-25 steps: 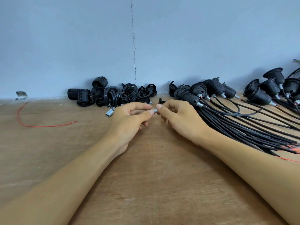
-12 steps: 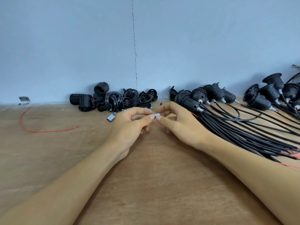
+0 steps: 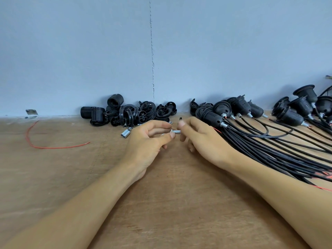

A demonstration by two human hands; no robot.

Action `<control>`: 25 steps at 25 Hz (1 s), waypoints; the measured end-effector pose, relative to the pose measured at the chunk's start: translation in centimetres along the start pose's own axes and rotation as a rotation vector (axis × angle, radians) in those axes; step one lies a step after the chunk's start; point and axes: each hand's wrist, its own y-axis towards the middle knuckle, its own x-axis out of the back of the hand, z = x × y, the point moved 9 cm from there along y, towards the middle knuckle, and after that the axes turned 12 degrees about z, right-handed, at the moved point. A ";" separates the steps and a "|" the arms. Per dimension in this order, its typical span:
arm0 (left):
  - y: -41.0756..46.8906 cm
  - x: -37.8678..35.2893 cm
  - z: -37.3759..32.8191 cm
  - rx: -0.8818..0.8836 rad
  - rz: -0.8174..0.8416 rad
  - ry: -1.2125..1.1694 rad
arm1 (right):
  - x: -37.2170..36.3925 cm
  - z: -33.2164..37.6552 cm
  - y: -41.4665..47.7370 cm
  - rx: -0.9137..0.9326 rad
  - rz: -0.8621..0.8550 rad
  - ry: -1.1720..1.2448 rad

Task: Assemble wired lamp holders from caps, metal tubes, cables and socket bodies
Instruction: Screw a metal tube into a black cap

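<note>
We log both hands meeting over the middle of the surface (image 3: 170, 203), toward its far edge, fingertips nearly touching. A short silver metal tube (image 3: 177, 131) lies crosswise between them, lifted off the wood. The right hand (image 3: 203, 141) pinches the tube's right end between thumb and forefinger. The left hand (image 3: 147, 142) pinches the left end the same way. The other fingers of both are curled under. A pale bit shows at the left fingertips; we cannot tell whether it belongs to the tube or is a separate piece. Just left of the left hand, a few loose tubes (image 3: 125, 133) lie together on the wood. Behind them, along the far edge against the wall (image 3: 107, 51), sits a heap of black caps and socket bodies (image 3: 129, 114). Right of the right hand, wired lamp holders (image 3: 224, 112) lie in a row along the far edge. Their black cables (image 3: 269, 148) run toward the right edge, passing just beside the right wrist and forearm. A red wire (image 3: 36, 142) curls on the left part, well apart from the hands. A small metal plate (image 3: 31, 112) rests at the far left by the wall.
</note>
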 end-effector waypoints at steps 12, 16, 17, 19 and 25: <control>0.1 -0.2 0.5 0.058 -0.002 0.110 | 0.1 -0.5 0.3 0.044 0.011 0.077; 0.2 -0.5 0.7 0.077 0.038 0.084 | 0.1 -0.4 0.3 0.043 0.005 0.059; 0.2 -0.5 0.6 0.070 0.032 0.052 | 0.0 -0.3 0.2 0.049 0.012 0.044; 0.3 -0.4 0.6 0.078 0.011 0.059 | 0.0 -0.2 0.2 0.053 0.021 0.049; 0.3 -0.7 1.0 0.117 0.058 0.133 | 0.1 -0.2 0.2 0.040 0.012 0.081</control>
